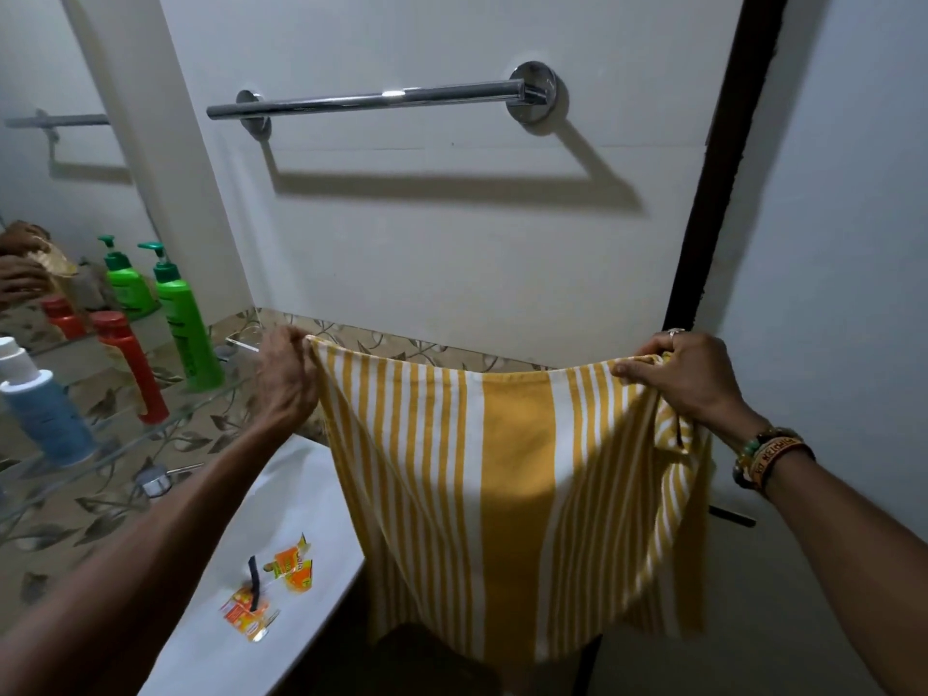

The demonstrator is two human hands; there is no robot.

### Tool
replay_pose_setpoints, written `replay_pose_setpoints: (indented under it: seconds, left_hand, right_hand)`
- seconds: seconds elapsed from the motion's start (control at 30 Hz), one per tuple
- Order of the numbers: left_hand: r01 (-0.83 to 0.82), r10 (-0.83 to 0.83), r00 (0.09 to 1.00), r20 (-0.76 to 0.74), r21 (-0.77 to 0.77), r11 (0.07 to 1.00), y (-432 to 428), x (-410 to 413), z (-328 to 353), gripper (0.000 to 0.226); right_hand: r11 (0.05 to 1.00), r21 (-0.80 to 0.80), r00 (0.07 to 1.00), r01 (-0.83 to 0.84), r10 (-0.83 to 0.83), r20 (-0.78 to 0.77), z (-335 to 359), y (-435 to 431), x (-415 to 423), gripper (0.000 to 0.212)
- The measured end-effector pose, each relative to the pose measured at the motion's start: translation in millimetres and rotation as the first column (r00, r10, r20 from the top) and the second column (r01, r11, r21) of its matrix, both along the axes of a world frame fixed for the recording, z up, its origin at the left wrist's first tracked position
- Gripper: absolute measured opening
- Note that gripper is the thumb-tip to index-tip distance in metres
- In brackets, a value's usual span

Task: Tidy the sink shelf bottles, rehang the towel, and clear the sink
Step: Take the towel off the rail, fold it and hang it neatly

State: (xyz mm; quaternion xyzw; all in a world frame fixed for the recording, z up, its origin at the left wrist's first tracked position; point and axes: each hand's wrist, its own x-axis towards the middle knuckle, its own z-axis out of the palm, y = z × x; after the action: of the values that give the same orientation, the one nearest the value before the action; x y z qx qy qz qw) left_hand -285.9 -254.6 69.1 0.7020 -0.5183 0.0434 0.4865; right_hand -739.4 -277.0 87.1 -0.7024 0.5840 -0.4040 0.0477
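Note:
A yellow and white striped towel (507, 484) hangs spread between my hands, well below the chrome towel bar (381, 99) on the wall. My left hand (286, 379) pinches its upper left corner and my right hand (688, 379) grips the bunched upper right corner. On the glass shelf (165, 424) at the left stand a green pump bottle (183, 324), a red bottle (133, 366) and a blue bottle with a white cap (42, 406). Orange sachet wrappers (294, 565) and a dark razor (256, 582) lie in the white sink (296, 494).
A mirror (65, 143) at the far left reflects the bottles and the bar. A dark door frame (723, 193) runs down the right of the wall. The bar is bare, with open wall around it.

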Motion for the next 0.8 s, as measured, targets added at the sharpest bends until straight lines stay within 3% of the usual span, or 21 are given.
replay_pose_setpoints:
  seconds: [0.3, 0.43, 0.53, 0.63, 0.67, 0.73, 0.8]
  left_hand:
    - [0.067, -0.069, 0.997, -0.026, -0.046, 0.997, 6, -19, 14, 0.02]
    - [0.209, -0.214, 0.975, -0.058, -0.078, 0.975, 10, -36, 18, 0.014]
    - [0.334, -0.335, 0.942, 0.01, -0.116, 0.935, 11, -59, 27, 0.019]
    - [0.477, -0.465, 0.877, 0.122, -0.094, 0.874, 15, -83, 39, 0.017]
    - [0.527, -0.51, 0.844, 0.165, -0.076, 0.847, 16, -90, 42, 0.017]
    - [0.615, -0.598, 0.768, 0.231, -0.002, 0.789, 20, -102, 47, 0.018]
    - [0.643, -0.639, 0.72, 0.271, 0.085, 0.761, 22, -109, 50, 0.018]
  right_hand:
    - [0.991, -0.106, 0.996, 0.082, -0.084, -0.014, 9, 1, 30, 0.027]
    - [0.997, -0.064, 0.999, 0.051, -0.051, -0.003, 7, 4, 54, 0.022]
    - [0.995, 0.014, 0.994, -0.094, 0.095, -0.054, 7, 9, 78, 0.023]
    - [0.93, 0.161, 0.929, -0.329, 0.35, -0.123, 16, 17, 106, 0.081]
    - [0.894, 0.197, 0.894, -0.402, 0.43, -0.129, 19, 20, 117, 0.09]
    - [0.823, 0.249, 0.834, -0.511, 0.544, -0.088, 23, 24, 137, 0.085]
    - [0.754, 0.302, 0.798, -0.583, 0.601, 0.042, 23, 26, 151, 0.055]
